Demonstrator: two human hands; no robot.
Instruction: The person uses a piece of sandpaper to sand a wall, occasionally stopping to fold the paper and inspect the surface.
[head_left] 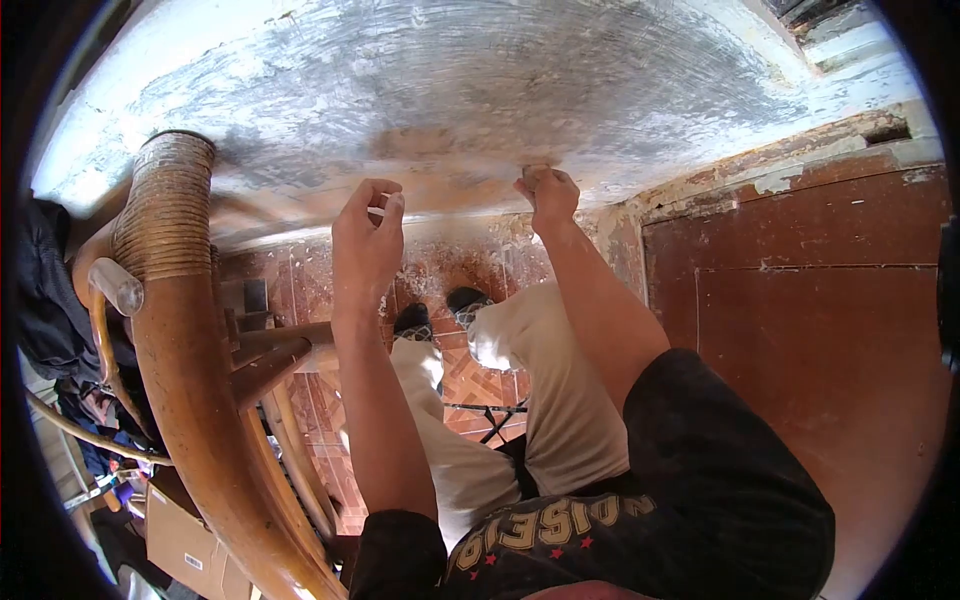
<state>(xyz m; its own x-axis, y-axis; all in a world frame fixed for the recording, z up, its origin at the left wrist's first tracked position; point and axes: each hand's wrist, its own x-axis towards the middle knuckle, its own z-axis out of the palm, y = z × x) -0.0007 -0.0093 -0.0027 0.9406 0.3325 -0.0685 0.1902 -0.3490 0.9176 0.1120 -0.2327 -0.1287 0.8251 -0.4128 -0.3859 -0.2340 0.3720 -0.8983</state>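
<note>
My right hand [552, 200] is closed round a small grey-brown piece [536, 174], possibly sandpaper, and presses it at the lower part of the wall [480, 80]. The wall is patchy grey and white, with many curved scratch marks and a bare brownish band low down. My left hand [368, 225] is raised near the same wall, left of the right one. Its fingers curl towards the thumb in a loose pinch; the thumb tip looks whitish, and I cannot make out what is between them, if anything.
A curved rattan furniture frame [190, 400] with a wrapped top stands close on my left. At right is a reddish-brown door panel [810, 290]. White flakes lie on the tiled floor [310, 400] along the wall, near my shoes. Behind the frame are a cardboard box [185, 540] and dark cloth [60, 290].
</note>
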